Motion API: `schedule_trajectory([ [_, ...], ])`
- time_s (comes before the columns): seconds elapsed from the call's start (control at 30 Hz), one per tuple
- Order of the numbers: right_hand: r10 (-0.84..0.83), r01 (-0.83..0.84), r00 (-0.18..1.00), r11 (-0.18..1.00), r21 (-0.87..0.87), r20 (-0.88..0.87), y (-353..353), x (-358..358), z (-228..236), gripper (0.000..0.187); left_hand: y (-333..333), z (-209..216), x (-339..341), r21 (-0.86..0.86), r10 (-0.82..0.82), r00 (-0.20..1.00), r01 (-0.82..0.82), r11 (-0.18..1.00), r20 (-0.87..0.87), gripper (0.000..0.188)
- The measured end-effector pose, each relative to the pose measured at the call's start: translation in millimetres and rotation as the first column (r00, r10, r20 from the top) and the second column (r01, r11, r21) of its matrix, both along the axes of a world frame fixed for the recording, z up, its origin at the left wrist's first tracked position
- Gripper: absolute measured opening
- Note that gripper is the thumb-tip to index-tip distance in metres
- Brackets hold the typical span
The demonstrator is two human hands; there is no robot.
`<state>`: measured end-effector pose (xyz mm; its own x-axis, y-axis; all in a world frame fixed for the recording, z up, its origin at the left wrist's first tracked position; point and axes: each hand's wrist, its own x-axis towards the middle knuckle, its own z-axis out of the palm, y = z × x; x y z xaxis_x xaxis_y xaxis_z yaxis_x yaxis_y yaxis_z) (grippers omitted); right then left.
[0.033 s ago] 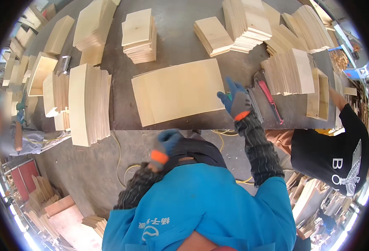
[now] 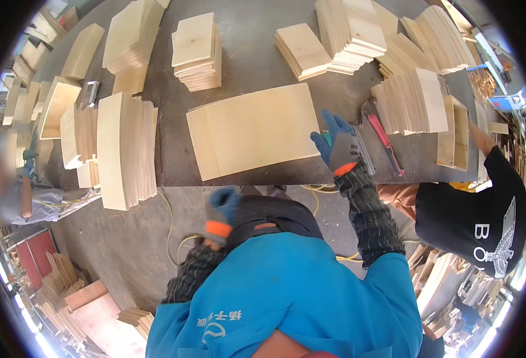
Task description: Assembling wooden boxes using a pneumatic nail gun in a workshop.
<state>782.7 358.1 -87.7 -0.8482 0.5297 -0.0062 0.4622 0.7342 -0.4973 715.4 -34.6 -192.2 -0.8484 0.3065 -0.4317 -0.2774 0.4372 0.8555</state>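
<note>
A rectangular pale wooden board [image 2: 252, 132] lies on the dark table in front of me, with another edge showing just beneath its left and upper sides. My right hand [image 2: 339, 143], in a blue and grey glove with an orange cuff, is open at the board's right edge, thumb and fingers spread. Thin grey metal strips [image 2: 365, 150] lie right beside it, and a red-handled tool [image 2: 384, 138] is further right. My left hand [image 2: 221, 209], gloved alike, hovers off the table's front edge near my waist. Motion blurs its fingers, so its grip is unclear.
Stacks of thin boards stand at left [image 2: 127, 152], behind [image 2: 196, 52] and at right [image 2: 411, 102]. Open wooden boxes sit at left [image 2: 59, 107] and right [image 2: 454, 132]. A co-worker in black [image 2: 475, 215] is at right, another person [image 2: 27, 191] at left. A yellow hose [image 2: 316, 200] crosses the floor.
My left hand has shifted a little to the left. My right hand and the board stay practically where they were.
</note>
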Motion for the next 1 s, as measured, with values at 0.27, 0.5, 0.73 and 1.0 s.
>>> schedule_trajectory([
  [0.27, 0.136, -0.134, 0.990, 0.990, 0.034, -0.036, -28, 46, -59, 0.075, -5, 24, -89, -0.318, -0.346, 0.711, 0.179, 0.931, -0.612, 0.074],
  [0.5, 0.154, -0.176, 0.983, 0.946, 0.273, 0.100, -25, 56, -75, 0.065, -12, 19, -108, -0.355, -0.415, 0.769, 0.261, 0.898, -0.486, 0.066],
  [0.73, 0.223, -0.212, 0.974, 0.961, 0.176, -0.044, -10, 57, -73, 0.061, -6, 32, -107, -0.388, -0.463, 0.696, 0.279, 0.879, -0.548, 0.057],
  [1.0, 0.207, -0.203, 0.974, 0.978, 0.049, -0.089, -11, 51, -81, 0.054, -11, -4, -135, -0.344, -0.441, 0.686, 0.285, 0.895, -0.579, 0.054],
])
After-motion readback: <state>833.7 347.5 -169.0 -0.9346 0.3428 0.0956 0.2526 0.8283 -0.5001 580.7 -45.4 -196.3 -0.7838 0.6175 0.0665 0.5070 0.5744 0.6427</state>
